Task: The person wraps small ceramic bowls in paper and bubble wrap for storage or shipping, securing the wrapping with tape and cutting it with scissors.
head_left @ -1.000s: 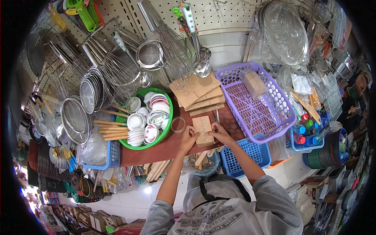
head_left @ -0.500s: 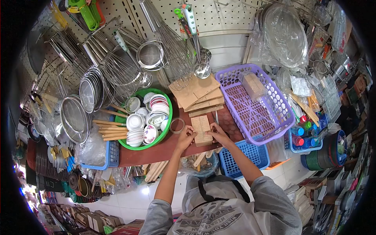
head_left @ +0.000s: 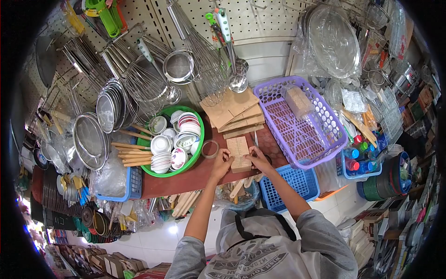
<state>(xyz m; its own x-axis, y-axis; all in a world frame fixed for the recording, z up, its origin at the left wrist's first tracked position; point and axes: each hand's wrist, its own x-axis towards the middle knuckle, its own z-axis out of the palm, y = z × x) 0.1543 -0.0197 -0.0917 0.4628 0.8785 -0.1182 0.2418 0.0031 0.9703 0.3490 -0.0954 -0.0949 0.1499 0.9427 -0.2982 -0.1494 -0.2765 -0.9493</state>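
Observation:
A tan, box-shaped block [head_left: 239,153] with rows of fine marks along its top stands on the reddish-brown table [head_left: 195,181]; I cannot make out its exact kind. My left hand [head_left: 223,162] grips its left side near the front, fingers bent and thumb against it. Opposite, my right hand [head_left: 258,159] pinches the right side. Just left of my left hand lies a roll of tape [head_left: 210,149]. Behind my right hand is a thin, pointed metal blade [head_left: 256,138]. Flat brown cardboard pieces [head_left: 232,109] are stacked beyond the block.
A green basin [head_left: 200,139] of bowls and wooden-handled tools stands left. On the right is a purple basket [head_left: 278,139] with a plastic-wrapped tan block [head_left: 299,101]. A blue basket [head_left: 278,190] sits below the table edge. Whisks [head_left: 204,60] and strainers [head_left: 90,139] hang behind.
The view has shifted very slightly. Both hands stay at the sides of the tan block, with almost no visible movement.

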